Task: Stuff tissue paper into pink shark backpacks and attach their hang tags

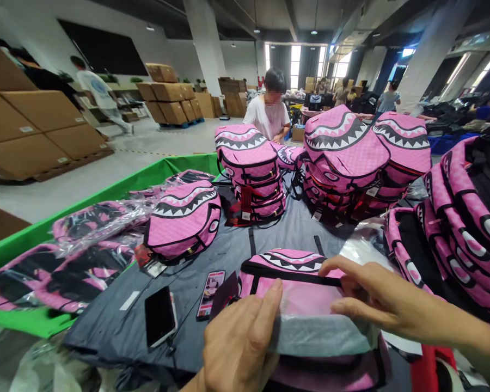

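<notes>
A pink backpack (288,283) with a shark-mouth print and black trim lies in front of me. A translucent plastic sheet (322,332) covers its front. My left hand (243,340) is closed at the left edge of this sheet, fingers pressed together; its thumb is mostly hidden. Over the backpack's right side, my right hand (375,296) has thumb and index finger apart, the index fingertip touching the black-trimmed top edge. A dark card (224,294) stands by the backpack's left side. Left of it lie a lit phone (210,294) and a dark-screened phone (160,316).
Stacked pink backpacks (249,169) and a taller pile (343,147) stand across the grey table cover (191,294). One backpack (185,220) sits at left, plastic-wrapped ones (93,267) beyond inside a green edge (147,175). More backpacks (465,228) crowd the right. A person (269,109) works opposite.
</notes>
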Available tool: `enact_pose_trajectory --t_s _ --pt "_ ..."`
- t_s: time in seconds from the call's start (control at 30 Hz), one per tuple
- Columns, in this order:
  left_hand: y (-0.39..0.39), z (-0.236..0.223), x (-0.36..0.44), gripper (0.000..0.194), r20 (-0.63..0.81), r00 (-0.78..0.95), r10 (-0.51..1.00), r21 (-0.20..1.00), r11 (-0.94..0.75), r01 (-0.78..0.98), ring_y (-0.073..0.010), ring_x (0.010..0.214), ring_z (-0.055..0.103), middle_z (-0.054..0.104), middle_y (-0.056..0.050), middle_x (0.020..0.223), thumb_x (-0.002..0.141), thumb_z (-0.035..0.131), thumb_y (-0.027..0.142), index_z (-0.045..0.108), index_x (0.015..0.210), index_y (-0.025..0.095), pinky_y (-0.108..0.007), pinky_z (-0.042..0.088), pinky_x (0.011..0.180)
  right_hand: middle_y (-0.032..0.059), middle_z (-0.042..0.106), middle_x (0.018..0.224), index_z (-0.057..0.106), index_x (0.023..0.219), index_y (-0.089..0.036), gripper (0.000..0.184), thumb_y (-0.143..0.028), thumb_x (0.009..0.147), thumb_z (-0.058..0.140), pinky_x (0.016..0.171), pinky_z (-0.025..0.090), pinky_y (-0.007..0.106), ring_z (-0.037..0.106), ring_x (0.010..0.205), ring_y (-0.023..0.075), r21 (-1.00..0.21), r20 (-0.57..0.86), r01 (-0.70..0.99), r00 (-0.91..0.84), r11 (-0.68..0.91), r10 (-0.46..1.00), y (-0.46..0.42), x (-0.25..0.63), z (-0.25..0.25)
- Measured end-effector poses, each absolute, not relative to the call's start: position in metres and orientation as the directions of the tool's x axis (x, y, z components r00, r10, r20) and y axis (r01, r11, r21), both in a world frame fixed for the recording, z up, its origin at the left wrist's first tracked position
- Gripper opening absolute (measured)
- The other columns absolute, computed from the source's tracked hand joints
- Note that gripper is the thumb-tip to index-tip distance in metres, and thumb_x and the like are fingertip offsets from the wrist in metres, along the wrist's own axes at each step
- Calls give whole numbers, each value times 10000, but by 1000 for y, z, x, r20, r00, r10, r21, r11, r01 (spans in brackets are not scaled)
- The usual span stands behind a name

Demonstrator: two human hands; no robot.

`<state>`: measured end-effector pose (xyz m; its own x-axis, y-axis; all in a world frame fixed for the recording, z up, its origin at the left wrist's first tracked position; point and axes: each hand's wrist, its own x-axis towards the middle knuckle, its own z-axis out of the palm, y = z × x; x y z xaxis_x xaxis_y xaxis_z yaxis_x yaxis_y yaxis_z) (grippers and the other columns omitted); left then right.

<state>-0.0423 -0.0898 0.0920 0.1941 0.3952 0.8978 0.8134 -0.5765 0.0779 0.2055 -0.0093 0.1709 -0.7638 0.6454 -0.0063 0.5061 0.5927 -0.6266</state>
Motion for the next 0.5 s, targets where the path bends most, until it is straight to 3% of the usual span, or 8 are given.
enact_pose_trajectory --t_s 0.1,0.2,0.27,0.37,0.5 --pt "-91 89 -46 608 913 148 380 91 -542 836 -196 1036 699 685 -181 1194 951 524 81 380 1541 102 -264 600 829 -113 437 563 532 1204 -210 318 -368 948 637 452 277 200 374 485 90 -635 -112 514 -800 577 590 7 193 176" --pt "-91 89 -48 485 918 155 364 56 -506 861 -264 1237 608 567 -201 1291 938 545 85 506 1422 91 -340 587 956 -84 514 650 561 1184 -226 339 -304 894 717 491 319 191 448 543 89 -544 -30 526 -791 654 611 6 188 169" --pt "-91 92 -48 340 933 135 332 46 -483 874 -296 1275 562 542 -175 1250 929 558 94 596 1267 97 -419 558 1017 -31 585 765 628 1059 -239 204 -336 898 707 523 370 199 502 593 95 -490 71 477 -812 729 579 1 188 163" --pt "-92 96 -47 156 959 74 274 80 -510 856 -239 1100 595 563 -114 1068 929 553 96 618 1069 115 -415 567 943 18 626 859 660 915 -250 172 -405 953 595 531 450 205 550 625 112 -554 172 409 -797 726 580 -6 189 152" --pt "-88 92 -47 146 903 107 415 236 -690 684 -146 700 529 561 -31 753 979 399 129 537 938 154 -297 491 649 28 656 742 660 823 -243 366 -485 1002 453 471 506 186 601 582 134 -692 184 409 -696 595 694 -9 193 131"
